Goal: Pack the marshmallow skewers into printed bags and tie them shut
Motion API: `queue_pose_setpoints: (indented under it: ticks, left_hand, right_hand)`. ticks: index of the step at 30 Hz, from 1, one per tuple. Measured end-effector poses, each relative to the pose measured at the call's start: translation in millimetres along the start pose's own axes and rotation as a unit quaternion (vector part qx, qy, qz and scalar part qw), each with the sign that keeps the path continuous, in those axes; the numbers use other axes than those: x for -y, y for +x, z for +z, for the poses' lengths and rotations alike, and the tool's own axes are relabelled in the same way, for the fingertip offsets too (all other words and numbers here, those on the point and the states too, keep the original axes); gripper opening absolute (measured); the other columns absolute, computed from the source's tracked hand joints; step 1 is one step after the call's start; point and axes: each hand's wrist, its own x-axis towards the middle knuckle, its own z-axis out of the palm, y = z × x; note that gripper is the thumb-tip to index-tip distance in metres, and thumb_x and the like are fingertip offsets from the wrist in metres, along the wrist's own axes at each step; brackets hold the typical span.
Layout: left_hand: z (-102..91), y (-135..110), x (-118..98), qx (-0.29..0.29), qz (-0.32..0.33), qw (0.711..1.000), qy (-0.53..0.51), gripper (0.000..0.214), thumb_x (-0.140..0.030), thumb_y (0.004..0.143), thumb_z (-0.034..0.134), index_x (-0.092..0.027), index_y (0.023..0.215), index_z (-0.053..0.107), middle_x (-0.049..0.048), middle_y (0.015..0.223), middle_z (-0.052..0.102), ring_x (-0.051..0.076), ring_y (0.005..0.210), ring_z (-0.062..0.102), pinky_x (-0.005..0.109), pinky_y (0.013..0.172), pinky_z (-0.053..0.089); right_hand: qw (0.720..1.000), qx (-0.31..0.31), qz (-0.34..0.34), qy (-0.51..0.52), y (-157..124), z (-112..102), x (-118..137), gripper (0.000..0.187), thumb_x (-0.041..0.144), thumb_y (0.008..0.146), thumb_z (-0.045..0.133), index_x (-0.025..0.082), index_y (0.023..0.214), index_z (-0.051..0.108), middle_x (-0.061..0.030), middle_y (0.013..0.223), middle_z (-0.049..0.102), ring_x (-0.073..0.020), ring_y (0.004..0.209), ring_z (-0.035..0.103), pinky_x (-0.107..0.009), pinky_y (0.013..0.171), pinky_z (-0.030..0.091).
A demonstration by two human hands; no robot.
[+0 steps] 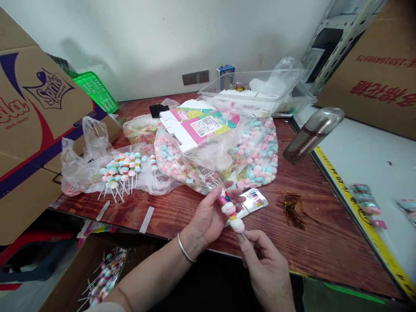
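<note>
Head view: right hand (264,264) pinches round-beaded lollipop (232,215); left hand (208,215) grips.

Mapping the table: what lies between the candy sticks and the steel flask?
Head view: a clear bag of pastel candies, a printed carton on top.

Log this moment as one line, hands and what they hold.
left hand: grips clear sleeve | right hand: pinches stick of candy skewer | skewer top in sleeve | behind: bag of loose candies

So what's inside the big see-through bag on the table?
Pastel round candies, pink, blue and white. A printed card lies on top, hiding the candies under it.
</note>
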Motion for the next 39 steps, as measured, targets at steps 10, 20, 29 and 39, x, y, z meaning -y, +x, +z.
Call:
queue_pose_setpoints:
  ticks: [10, 20, 29, 39]
  left_hand:
    - [-1.9, 2.6, -0.9, -0.020, -0.041, 0.997, -0.061, 0.036, -0.044, 0.092, 0.051, -0.014, 0.075, 0.059, 0.0029, 0.070, 0.061, 0.018, 0.074, 0.066, 0.038, 0.081, 0.053]
    - [-0.3, 2.3, 3.5, -0.050, -0.026, 0.998, 0.007, 0.041, -0.052, 0.090, 0.049, -0.013, 0.078, 0.058, 0.0053, 0.069, 0.062, 0.020, 0.071, 0.066, 0.036, 0.074, 0.053]
    - [7.8, -1.0, 14.4, -0.114, 0.009, 0.992, 0.061, 0.046, -0.060, 0.083, 0.057, -0.014, 0.079, 0.059, 0.0077, 0.071, 0.066, 0.018, 0.067, 0.066, 0.028, 0.062, 0.052]
    - [1.4, 1.5, 1.0, 0.001, 0.006, 1.000, -0.009, 0.020, -0.032, 0.087, 0.061, -0.017, 0.100, 0.060, 0.0066, 0.087, 0.069, 0.020, 0.080, 0.067, 0.036, 0.077, 0.054]
  right_hand:
    - [0.960, 0.044, 0.129, 0.244, 2.2, 5.0, -8.1, 0.031, 0.047, 0.077, 0.072, 0.018, 0.076, 0.063, 0.0093, 0.051, 0.035, -0.0035, 0.040, 0.026, -0.017, 0.038, 0.026]
    - [0.987, 0.038, 0.089, 0.130, -2.6, 3.4, -8.2, 0.030, 0.047, 0.085, 0.061, 0.019, 0.075, 0.061, 0.0084, 0.048, 0.038, -0.0059, 0.039, 0.031, -0.020, 0.040, 0.031]
    - [0.886, -0.081, -0.330, -0.316, -2.6, 7.6, -13.2, 0.016, 0.016, 0.086, 0.057, 0.021, 0.076, 0.068, 0.0012, 0.053, 0.058, -0.0122, 0.047, 0.053, -0.026, 0.054, 0.038]
    - [0.949, 0.092, 0.176, 0.244, 2.4, 5.5, -3.0, 0.033, 0.052, 0.082, 0.063, 0.020, 0.077, 0.057, 0.0102, 0.053, 0.031, -0.0047, 0.040, 0.019, -0.019, 0.037, 0.023]
